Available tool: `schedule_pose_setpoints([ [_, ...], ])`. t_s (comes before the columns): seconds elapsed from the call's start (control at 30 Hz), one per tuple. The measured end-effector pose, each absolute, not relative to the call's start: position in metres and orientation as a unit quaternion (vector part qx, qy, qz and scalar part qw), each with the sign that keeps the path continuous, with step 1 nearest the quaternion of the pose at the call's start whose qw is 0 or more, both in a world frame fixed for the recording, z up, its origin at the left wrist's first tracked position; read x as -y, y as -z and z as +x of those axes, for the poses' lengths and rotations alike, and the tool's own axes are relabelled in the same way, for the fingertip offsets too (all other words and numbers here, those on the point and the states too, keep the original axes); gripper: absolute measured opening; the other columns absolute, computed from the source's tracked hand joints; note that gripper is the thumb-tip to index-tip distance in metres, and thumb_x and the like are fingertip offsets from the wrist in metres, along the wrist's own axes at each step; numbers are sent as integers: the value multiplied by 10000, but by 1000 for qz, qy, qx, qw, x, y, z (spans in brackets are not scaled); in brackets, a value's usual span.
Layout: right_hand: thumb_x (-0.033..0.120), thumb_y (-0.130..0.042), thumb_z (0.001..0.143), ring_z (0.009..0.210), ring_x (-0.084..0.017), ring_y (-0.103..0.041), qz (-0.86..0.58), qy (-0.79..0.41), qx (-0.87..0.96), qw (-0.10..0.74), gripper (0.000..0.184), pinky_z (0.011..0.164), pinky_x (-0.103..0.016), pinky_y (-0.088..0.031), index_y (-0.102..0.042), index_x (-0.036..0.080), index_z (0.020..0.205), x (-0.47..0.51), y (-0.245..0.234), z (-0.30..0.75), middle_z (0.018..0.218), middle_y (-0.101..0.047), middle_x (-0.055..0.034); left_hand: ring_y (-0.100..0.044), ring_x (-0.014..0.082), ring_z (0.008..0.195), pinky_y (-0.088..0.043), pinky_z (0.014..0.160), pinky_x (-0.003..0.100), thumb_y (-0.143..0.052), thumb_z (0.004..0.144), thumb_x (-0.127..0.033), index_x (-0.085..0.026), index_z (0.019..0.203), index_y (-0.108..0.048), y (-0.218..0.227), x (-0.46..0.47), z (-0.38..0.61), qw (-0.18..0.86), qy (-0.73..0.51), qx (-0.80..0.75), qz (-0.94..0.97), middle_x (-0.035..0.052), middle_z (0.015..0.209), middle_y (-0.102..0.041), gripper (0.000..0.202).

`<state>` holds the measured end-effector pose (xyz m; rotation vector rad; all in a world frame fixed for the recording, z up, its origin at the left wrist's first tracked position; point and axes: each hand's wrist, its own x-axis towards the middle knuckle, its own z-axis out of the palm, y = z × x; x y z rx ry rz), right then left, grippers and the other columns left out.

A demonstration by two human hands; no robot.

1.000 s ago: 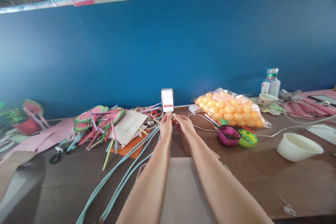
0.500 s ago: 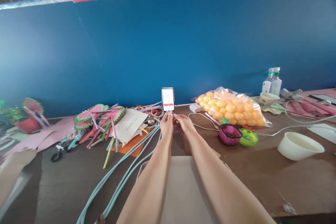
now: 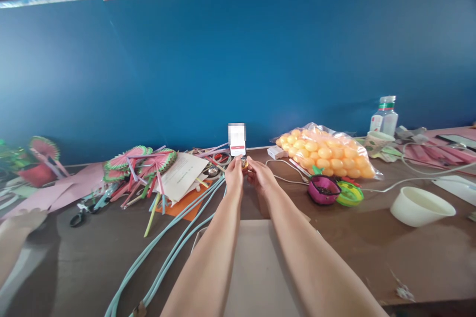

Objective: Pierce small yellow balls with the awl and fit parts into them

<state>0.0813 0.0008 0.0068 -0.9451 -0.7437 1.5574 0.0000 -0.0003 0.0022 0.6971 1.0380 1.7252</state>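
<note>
Both my arms reach forward over the table to a small round shiny thing [image 3: 244, 162] with a gold-orange edge. My left hand [image 3: 234, 174] grips it from the left with closed fingers. On its other side, my right hand [image 3: 260, 173] has its fingers bent in against the same thing. Its exact kind is too small to make out. Just beyond my fingertips a phone [image 3: 237, 147] stands upright with a lit, partly blurred screen. Under my forearms lies a pale box-like surface [image 3: 260, 257].
Left are pink-green paper fans [image 3: 128, 158], papers [image 3: 182, 176], scissors [image 3: 78, 217], pale blue tubes [image 3: 163, 257] and another person's hand [image 3: 22, 223]. Right are a bag of orange balls [image 3: 327, 151], a purple pouch [image 3: 323, 193], a white bowl [image 3: 422, 210], bottles [image 3: 385, 119] and a cable [image 3: 386, 188].
The round thing between my fingers now shows more of its face and gold-orange edge. My hands stay in nearly the same place, and the view has shifted slightly.
</note>
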Motion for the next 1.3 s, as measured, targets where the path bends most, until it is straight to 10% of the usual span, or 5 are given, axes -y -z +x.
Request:
schedule_pose_setpoints([
  [0.87, 438, -704, 758, 430, -42, -370, -308, -703, 267, 583, 294, 410, -170, -363, -648, 161, 838, 2, -16, 85, 552, -473, 64, -634, 138, 658, -530, 634, 272, -670, 785, -396, -173, 1211, -620, -4, 4, -2, 487, -725, -375, 311, 81, 949, -693, 483],
  [1.3, 243, -660, 727, 418, -66, -380, -487, -596, 309, 559, 92, 410, -206, -338, -647, 172, 785, -6, -6, 83, 545, -529, 38, -628, 113, 678, -515, 669, 234, -708, 764, -318, -140, 950, -649, -1, -1, -5, 552, -712, -348, 257, 59, 857, -666, 264],
])
